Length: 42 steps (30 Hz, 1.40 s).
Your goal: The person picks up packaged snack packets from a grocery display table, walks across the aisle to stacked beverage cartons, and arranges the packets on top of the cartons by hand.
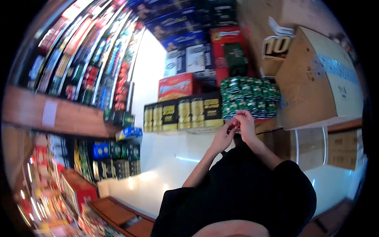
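Note:
My left hand and my right hand meet in front of my chest, with their fingers pinched together at the tips. Whatever lies between the fingertips, if anything, is too small to make out. Just beyond the hands stands a stack of shiny green packs in several rows. Left of these packs, black and gold cartons with pictures of cans form a row. A red carton rises behind that row.
A big cardboard box with blue tape stands at the right, beside a "10" sign. Blue cartons are piled at the back. Shelves of goods fill the left, above a pale shiny floor. More cardboard boxes sit at the lower right.

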{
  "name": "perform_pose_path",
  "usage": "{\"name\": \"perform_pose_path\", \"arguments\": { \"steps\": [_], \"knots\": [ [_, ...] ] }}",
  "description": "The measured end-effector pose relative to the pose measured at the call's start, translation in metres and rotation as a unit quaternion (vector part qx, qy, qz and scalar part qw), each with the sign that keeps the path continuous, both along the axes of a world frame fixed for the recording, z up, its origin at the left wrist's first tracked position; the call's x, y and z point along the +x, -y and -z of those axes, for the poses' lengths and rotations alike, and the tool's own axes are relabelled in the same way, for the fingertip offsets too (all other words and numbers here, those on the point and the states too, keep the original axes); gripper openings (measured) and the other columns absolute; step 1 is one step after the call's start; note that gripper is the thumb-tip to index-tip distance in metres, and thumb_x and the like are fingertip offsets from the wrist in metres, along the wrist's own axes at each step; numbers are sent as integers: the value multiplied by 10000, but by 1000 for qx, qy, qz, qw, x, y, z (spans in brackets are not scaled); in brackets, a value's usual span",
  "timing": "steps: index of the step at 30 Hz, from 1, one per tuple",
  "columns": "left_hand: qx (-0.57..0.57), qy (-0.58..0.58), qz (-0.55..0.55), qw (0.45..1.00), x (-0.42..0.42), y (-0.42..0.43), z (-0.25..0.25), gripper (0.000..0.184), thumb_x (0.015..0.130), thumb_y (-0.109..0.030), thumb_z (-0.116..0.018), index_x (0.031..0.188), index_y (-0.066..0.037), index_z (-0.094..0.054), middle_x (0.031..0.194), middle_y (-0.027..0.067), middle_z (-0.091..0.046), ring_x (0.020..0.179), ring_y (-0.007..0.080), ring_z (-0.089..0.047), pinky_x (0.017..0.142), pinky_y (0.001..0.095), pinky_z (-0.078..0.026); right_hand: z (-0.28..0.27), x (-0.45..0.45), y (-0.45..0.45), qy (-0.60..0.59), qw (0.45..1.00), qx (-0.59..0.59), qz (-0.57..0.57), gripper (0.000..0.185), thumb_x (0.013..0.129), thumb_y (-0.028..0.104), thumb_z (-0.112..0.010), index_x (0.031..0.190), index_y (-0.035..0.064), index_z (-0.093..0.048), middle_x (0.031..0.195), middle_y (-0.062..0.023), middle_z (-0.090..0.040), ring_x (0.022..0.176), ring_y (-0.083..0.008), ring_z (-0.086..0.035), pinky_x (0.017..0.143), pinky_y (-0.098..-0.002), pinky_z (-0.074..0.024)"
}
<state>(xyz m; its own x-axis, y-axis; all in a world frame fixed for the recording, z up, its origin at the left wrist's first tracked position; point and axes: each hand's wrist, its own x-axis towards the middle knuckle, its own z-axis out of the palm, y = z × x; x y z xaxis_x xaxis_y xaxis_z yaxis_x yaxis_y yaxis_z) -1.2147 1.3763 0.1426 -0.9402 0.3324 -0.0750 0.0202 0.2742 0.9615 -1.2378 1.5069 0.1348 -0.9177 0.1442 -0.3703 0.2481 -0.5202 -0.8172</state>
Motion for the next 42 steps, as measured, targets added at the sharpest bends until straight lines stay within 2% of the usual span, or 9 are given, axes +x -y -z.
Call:
{"name": "perform_pose_path", "arguments": {
  "steps": [3, 6, 10, 14, 20, 26, 32, 38, 42],
  "knots": [
    [-45, 35, 40, 998, -57, -43, 11, 243, 906, -131, -542, 1091, 26, -541, 857, 129, -632, 738, 184, -607, 661, 331, -493, 11, -28, -56, -14, 995, 53, 88, 235, 837, 69, -575, 1054, 27, -495, 863, -37, -538, 665, -99, -522, 568, -234, -442],
    [-104, -72, 85, 988, -101, -90, -12, 278, 860, -135, -590, 1089, 17, -548, 857, 154, -630, 732, 270, -624, 679, 347, -497, 34, -40, -104, -22, 971, 189, 144, 302, 837, 72, -577, 1114, 25, -465, 873, -38, -535, 695, -100, -520, 624, -233, -441],
    [-132, -144, 153, 969, -145, -145, -23, 344, 824, -132, -618, 1128, 6, -536, 1013, 175, -599, 894, 336, -585, 779, 388, -478, 55, -40, -140, 19, 938, 292, 184, 396, 824, 63, -592, 1180, 5, -430, 900, -78, -553, 771, -161, -550, 718, -295, -459],
    [-195, -253, 175, 931, -172, -179, -20, 469, 766, -156, -669, 1179, 4, -513, 1138, 213, -526, 1016, 399, -508, 855, 435, -441, 72, -40, -153, 36, 921, 349, 169, 421, 857, 73, -582, 1234, 6, -407, 888, -79, -578, 666, -121, -544, 582, -244, -455],
    [-219, -208, 220, 928, -190, -190, 0, 492, 740, -201, -711, 1140, 20, -529, 1092, 229, -536, 951, 417, -539, 814, 455, -458, 69, -45, -157, 84, 914, 373, 138, 452, 857, 94, -587, 1259, -18, -415, 897, -80, -583, 677, -125, -549, 613, -257, -452],
    [-111, 8, 155, 982, -206, -196, 2, 432, 778, -176, -695, 1121, -1, -497, 924, 179, -626, 856, 335, -622, 722, 390, -493, 29, -58, -157, 20, 948, 273, 162, 487, 862, 105, -582, 1293, -18, -391, 1037, -117, -573, 793, -142, -563, 695, -275, -473],
    [-89, -21, 16, 996, -224, -216, 21, 452, 772, -228, -709, 1097, -16, -477, 905, 156, -640, 817, 311, -631, 709, 379, -488, 7, -75, -160, -22, 933, 325, 153, 493, 851, 82, -585, 1295, -7, -390, 1118, -121, -559, 788, -134, -556, 725, -274, -473],
    [-267, -38, 62, 961, -224, -226, 13, 306, 751, -247, -692, 959, -53, -580, 891, 152, -653, 822, 344, -636, 694, 413, -496, 22, -73, -160, -36, 947, 294, 124, 513, 835, 137, -619, 1289, 8, -417, 1053, -98, -594, 723, -139, -544, 691, -290, -472],
    [-275, -107, 42, 955, -216, -230, 3, 188, 754, -218, -649, 872, -75, -620, 887, 160, -646, 829, 352, -629, 699, 445, -503, 16, -75, -156, -51, 961, 244, 121, 482, 831, 109, -610, 1271, 12, -435, 1037, -88, -588, 722, -123, -521, 689, -277, -463]
  ]
}}
